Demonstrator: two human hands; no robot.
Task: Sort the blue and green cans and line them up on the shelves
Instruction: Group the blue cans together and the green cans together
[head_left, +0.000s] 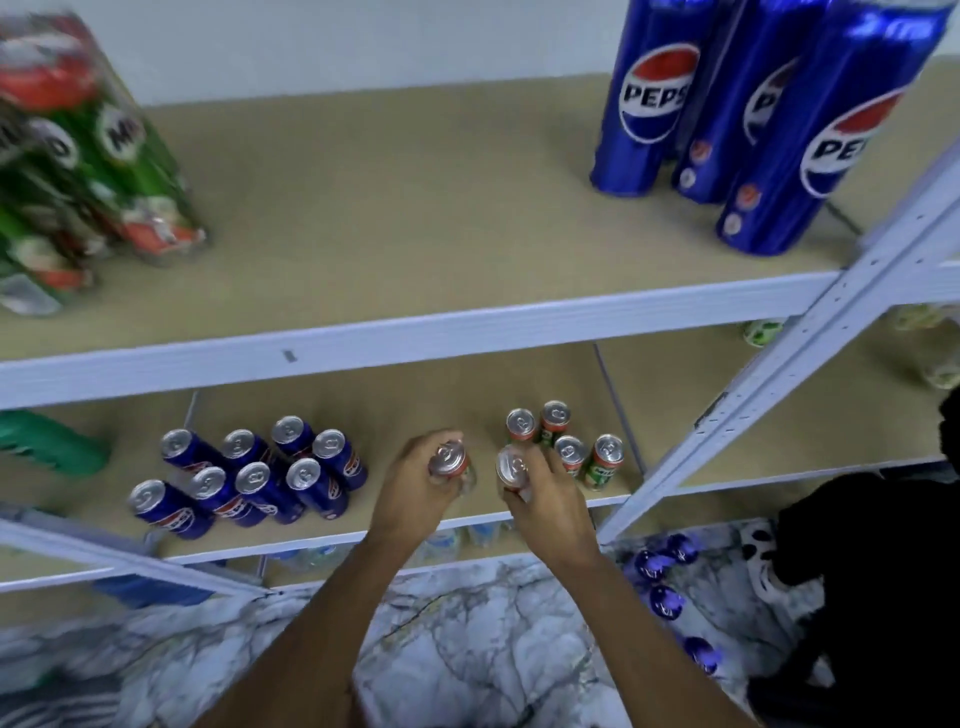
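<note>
Each hand grips a green can – left hand (415, 475), right hand (545, 499).

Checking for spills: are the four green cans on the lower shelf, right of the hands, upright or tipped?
Upright: all four green cans show their silver tops facing up on the lower shelf.

I count eight blue cans (249, 475) clustered on the lower shelf (415, 525). Beside them I see four green cans (566, 447) standing there, plus one in each of my hands, so six. On the upper shelf (415, 332) I count three blue cans at right; the green ones at left are too blurred to number. Four blue cans lie on the floor (467, 649).
</note>
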